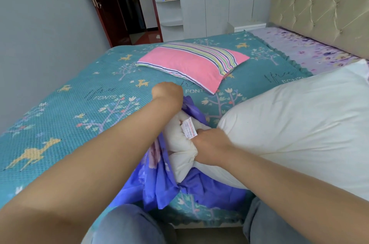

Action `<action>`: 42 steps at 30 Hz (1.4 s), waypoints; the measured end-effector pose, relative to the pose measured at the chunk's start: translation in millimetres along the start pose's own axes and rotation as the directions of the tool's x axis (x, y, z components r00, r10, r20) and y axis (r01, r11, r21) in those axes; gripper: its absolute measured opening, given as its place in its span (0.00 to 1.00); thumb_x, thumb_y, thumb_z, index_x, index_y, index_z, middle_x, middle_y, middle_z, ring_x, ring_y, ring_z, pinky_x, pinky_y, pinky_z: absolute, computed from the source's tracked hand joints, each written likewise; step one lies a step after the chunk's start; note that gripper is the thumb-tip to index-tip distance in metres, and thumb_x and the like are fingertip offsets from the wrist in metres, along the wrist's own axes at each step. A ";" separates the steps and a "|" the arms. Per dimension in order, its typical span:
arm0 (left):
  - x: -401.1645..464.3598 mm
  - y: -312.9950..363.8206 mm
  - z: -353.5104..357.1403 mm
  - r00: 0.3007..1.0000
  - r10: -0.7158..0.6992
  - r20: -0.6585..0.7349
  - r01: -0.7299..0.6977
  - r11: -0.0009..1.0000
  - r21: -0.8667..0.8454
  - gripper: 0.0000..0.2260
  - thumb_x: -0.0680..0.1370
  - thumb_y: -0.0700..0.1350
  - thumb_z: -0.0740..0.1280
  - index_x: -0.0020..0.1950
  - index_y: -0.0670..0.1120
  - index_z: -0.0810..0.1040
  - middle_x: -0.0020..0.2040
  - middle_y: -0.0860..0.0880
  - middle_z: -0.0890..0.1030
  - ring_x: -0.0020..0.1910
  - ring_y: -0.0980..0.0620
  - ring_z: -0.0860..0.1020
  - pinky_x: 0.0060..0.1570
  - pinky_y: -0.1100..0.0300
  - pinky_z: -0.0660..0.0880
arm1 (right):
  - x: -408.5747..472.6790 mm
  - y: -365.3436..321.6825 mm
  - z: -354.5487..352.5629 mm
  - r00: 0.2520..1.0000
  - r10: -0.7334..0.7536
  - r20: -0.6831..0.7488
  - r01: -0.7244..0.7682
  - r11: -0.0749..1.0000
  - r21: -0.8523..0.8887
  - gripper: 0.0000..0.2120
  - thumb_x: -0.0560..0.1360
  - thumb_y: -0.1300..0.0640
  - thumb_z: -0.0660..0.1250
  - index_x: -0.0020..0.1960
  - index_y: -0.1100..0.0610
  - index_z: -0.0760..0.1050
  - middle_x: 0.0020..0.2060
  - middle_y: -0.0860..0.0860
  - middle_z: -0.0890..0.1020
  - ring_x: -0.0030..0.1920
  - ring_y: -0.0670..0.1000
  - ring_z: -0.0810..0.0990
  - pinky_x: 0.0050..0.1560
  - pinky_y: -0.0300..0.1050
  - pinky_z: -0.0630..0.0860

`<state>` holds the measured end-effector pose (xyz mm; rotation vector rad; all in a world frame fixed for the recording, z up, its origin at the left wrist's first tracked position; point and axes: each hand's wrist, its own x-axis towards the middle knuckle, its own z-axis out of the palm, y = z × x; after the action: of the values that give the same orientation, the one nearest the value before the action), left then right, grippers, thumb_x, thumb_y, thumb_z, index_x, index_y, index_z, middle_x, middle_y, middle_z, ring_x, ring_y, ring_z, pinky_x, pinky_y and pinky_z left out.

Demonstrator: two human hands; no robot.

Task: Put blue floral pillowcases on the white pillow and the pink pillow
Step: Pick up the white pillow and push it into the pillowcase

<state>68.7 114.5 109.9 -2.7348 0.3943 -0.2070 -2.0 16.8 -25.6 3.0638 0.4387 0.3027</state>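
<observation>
Ok so here's the bed: a teal bedspread [60, 115] with little yellow deer and pastel trees, and a big plump white pillow [299, 123] lying across its right side. The near corner of that pillow is bunched up and pushed into the mouth of a crumpled blue floral pillowcase [159, 181], which is heaped at the front edge of the bed, just by the person's knees. The rest of the pillow is out in the open, so only that corner is in.

The right hand [209, 147] has its fingers curled tight, clamped on the scrunched white corner, right beside a small white paper tag with red print [189, 129] sewn to the pillow. The left hand [166, 91] is bent at the wrist with its fingers tucked down behind the blue fabric. It looks like a fist, but I can't tell what it's gripping.

The pink pillow with a multicoloured striped band [191, 63] lies flat further up the bedspread, well apart from both hands, bare. Beyond it there's a lilac floral sheet [303, 47] and a beige tufted headboard [319, 3].
</observation>
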 end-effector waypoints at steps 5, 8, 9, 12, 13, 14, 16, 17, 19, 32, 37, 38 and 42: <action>9.7 0.0 -0.8 0.998 0.027 0.052 -0.026 1.000 -0.011 0.15 0.76 0.41 0.63 0.62 0.44 0.75 0.61 0.46 0.76 0.60 0.44 0.76 0.48 0.56 0.72 | -14.3 -12.4 -10.3 0.982 -0.159 -0.101 0.149 0.984 -0.098 0.18 0.49 0.50 0.77 0.34 0.55 0.75 0.26 0.50 0.75 0.20 0.53 0.72 0.24 0.38 0.58; 11.5 3.7 -2.2 0.986 0.041 0.163 -0.012 0.985 -0.172 0.14 0.75 0.44 0.63 0.60 0.42 0.75 0.59 0.44 0.77 0.58 0.43 0.76 0.47 0.55 0.71 | -22.6 -17.4 -6.9 0.962 -0.239 -0.135 0.221 0.966 -0.137 0.16 0.45 0.52 0.76 0.28 0.53 0.74 0.24 0.49 0.72 0.17 0.51 0.67 0.24 0.37 0.56; 11.5 6.1 -3.6 0.982 0.056 0.178 -0.019 0.979 -0.202 0.14 0.75 0.43 0.63 0.59 0.41 0.75 0.58 0.44 0.77 0.57 0.43 0.76 0.47 0.55 0.71 | -25.1 -20.7 -8.4 0.957 -0.262 -0.121 0.243 0.958 -0.151 0.15 0.45 0.52 0.76 0.28 0.52 0.74 0.24 0.49 0.72 0.17 0.51 0.67 0.25 0.38 0.56; 8.9 21.5 -7.8 0.960 0.183 0.210 -0.129 0.961 -0.246 0.11 0.75 0.41 0.63 0.54 0.39 0.76 0.56 0.41 0.79 0.53 0.42 0.77 0.44 0.57 0.71 | -20.7 -25.1 -13.0 0.948 -0.281 -0.150 0.257 0.953 -0.162 0.14 0.46 0.51 0.75 0.26 0.52 0.73 0.25 0.48 0.73 0.18 0.51 0.69 0.26 0.38 0.56; 7.0 28.0 -9.1 0.951 0.224 0.211 -0.170 0.954 -0.248 0.08 0.74 0.40 0.63 0.51 0.39 0.76 0.54 0.40 0.79 0.50 0.42 0.78 0.43 0.57 0.71 | -15.5 -23.1 -14.5 0.947 -0.269 -0.175 0.248 0.960 -0.133 0.14 0.47 0.51 0.75 0.26 0.53 0.73 0.25 0.49 0.73 0.19 0.51 0.70 0.25 0.37 0.57; 5.6 33.8 -10.4 0.946 0.251 0.205 -0.198 0.949 -0.247 0.04 0.74 0.39 0.64 0.47 0.40 0.76 0.53 0.41 0.80 0.47 0.43 0.78 0.42 0.58 0.71 | -8.3 -19.7 -13.7 0.953 -0.234 -0.191 0.218 0.971 -0.102 0.13 0.47 0.51 0.76 0.26 0.53 0.74 0.25 0.49 0.74 0.20 0.52 0.73 0.24 0.37 0.59; 3.9 39.8 -8.3 0.952 0.262 0.160 -0.218 0.943 -0.249 0.02 0.73 0.38 0.65 0.45 0.42 0.74 0.53 0.43 0.80 0.46 0.44 0.77 0.42 0.58 0.71 | 6.6 -14.1 -13.4 0.963 -0.160 -0.218 0.155 0.987 -0.039 0.11 0.52 0.51 0.76 0.29 0.54 0.77 0.26 0.49 0.78 0.24 0.53 0.78 0.23 0.37 0.63; 2.9 39.2 -7.5 0.960 0.244 0.134 -0.207 0.948 -0.242 0.05 0.73 0.39 0.65 0.49 0.42 0.75 0.54 0.44 0.79 0.50 0.44 0.77 0.44 0.57 0.71 | 11.2 -10.8 -12.0 0.963 -0.135 -0.232 0.133 0.991 -0.024 0.11 0.56 0.49 0.75 0.33 0.53 0.79 0.29 0.49 0.80 0.29 0.52 0.80 0.25 0.38 0.66; 2.9 31.2 -1.9 0.976 0.191 0.108 -0.171 0.971 -0.168 0.12 0.76 0.41 0.63 0.59 0.43 0.74 0.59 0.45 0.77 0.57 0.44 0.76 0.48 0.55 0.71 | 15.2 -4.2 -7.3 0.981 -0.059 -0.185 0.063 0.998 0.011 0.14 0.68 0.47 0.69 0.50 0.52 0.79 0.45 0.49 0.83 0.45 0.52 0.82 0.36 0.41 0.70; -7.2 -0.7 25.1 0.997 -0.042 -0.069 -0.021 0.685 -0.728 0.08 0.76 0.39 0.59 0.52 0.39 0.74 0.54 0.36 0.78 0.54 0.38 0.76 0.47 0.55 0.70 | 35.4 14.3 5.8 0.993 0.112 0.023 -0.114 0.986 0.121 0.16 0.70 0.42 0.61 0.53 0.50 0.75 0.49 0.48 0.81 0.50 0.55 0.81 0.42 0.45 0.71; -24.4 -4.5 57.5 0.998 0.006 -0.063 -0.046 0.747 -0.663 0.13 0.76 0.46 0.63 0.61 0.47 0.72 0.57 0.44 0.78 0.56 0.42 0.77 0.52 0.55 0.72 | 35.2 19.8 6.5 0.987 0.161 -0.002 -0.159 0.976 0.150 0.17 0.70 0.41 0.60 0.55 0.46 0.74 0.53 0.47 0.81 0.53 0.54 0.80 0.45 0.45 0.73; -27.6 -12.1 63.9 0.996 -0.039 -0.082 -0.011 0.841 -0.541 0.16 0.77 0.43 0.62 0.65 0.47 0.69 0.59 0.44 0.76 0.57 0.41 0.76 0.53 0.52 0.72 | 36.6 19.4 7.8 0.985 0.170 0.005 -0.169 0.977 0.133 0.17 0.70 0.40 0.61 0.54 0.47 0.75 0.52 0.47 0.81 0.52 0.54 0.80 0.44 0.44 0.72; -34.8 -35.0 75.8 0.967 -0.136 -0.216 0.035 0.910 -0.413 0.13 0.75 0.36 0.58 0.58 0.41 0.75 0.57 0.41 0.74 0.57 0.40 0.71 0.54 0.51 0.70 | 41.4 21.2 12.8 0.977 0.210 0.033 -0.212 0.971 0.110 0.19 0.69 0.40 0.62 0.53 0.49 0.76 0.52 0.49 0.80 0.50 0.55 0.80 0.42 0.45 0.70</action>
<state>59.0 181.7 50.1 -3.1536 0.4212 -0.5410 45.4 8.0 -29.1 3.2256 0.1315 0.2597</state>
